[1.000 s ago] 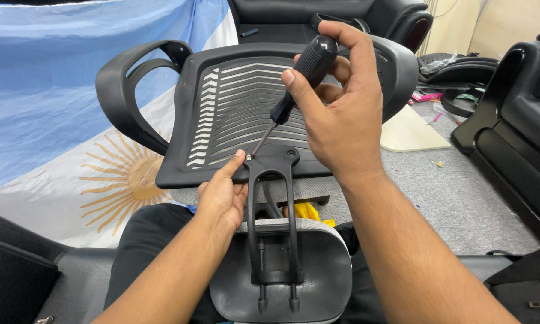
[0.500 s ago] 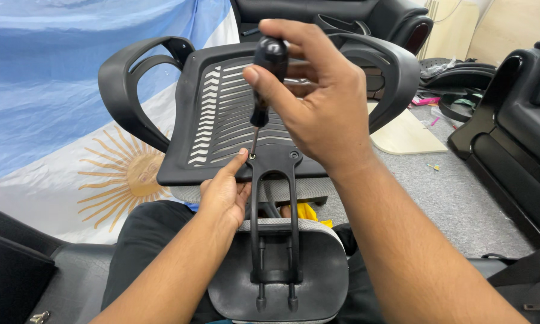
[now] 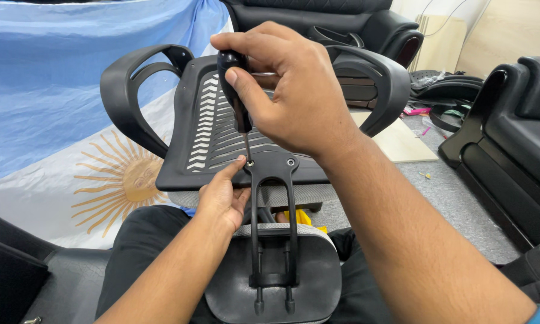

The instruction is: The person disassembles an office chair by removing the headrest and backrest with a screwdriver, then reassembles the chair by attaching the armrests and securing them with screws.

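Note:
A black plastic chair back with a slatted panel and two curved side loops lies tilted across my lap. A black forked bracket joins its lower edge to a padded headrest nearer me. My right hand grips a black-handled screwdriver, held nearly upright with its tip in the left screw of the bracket. My left hand pinches the bracket's edge, the forefinger reaching up beside that screw. A second screw hole shows on the bracket's right.
A blue and white flag with a yellow sun covers the seat at left. Black chair parts stand at right on grey carpet. A pale wooden board lies on the floor behind.
My right hand has swung the screwdriver from a slant to near upright, moving left over the screw. The left hand has stayed at the bracket.

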